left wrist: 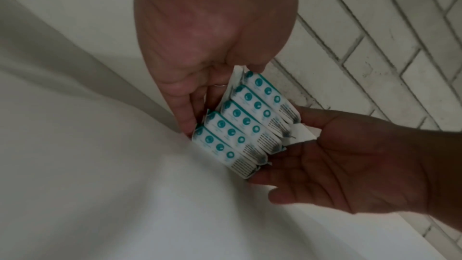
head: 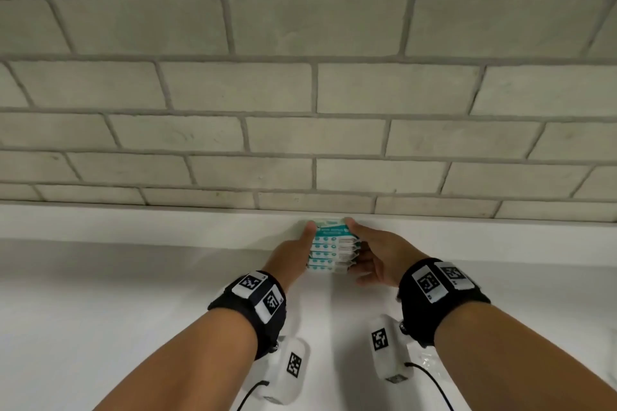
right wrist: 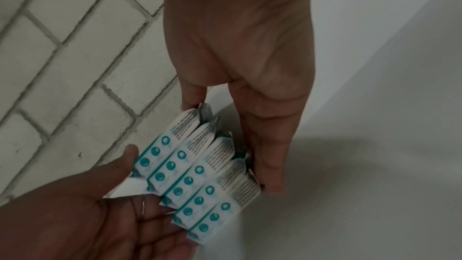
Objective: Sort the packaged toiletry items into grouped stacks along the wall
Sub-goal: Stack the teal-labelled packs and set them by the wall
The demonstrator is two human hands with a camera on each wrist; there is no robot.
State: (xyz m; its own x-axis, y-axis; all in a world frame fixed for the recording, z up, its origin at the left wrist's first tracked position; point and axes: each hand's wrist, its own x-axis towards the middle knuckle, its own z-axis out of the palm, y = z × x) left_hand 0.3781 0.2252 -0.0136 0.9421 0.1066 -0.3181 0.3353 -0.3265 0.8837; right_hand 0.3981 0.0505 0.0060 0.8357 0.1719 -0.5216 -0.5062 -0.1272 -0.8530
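Note:
A stack of several white packets with teal dots stands on the white counter, close to the brick wall. My left hand lies flat against the stack's left end, thumb up by the top packet. On the opposite end my right hand presses with straight fingers. The left wrist view shows the left hand with fingers running down beside the packets, and the right hand open-palmed across from it. From the right wrist, the right hand touches the packets' crimped ends, facing the left hand.
A grey-white brick wall rises straight behind the stack. A low white ledge runs along its foot. White counter spreads left, right and toward me.

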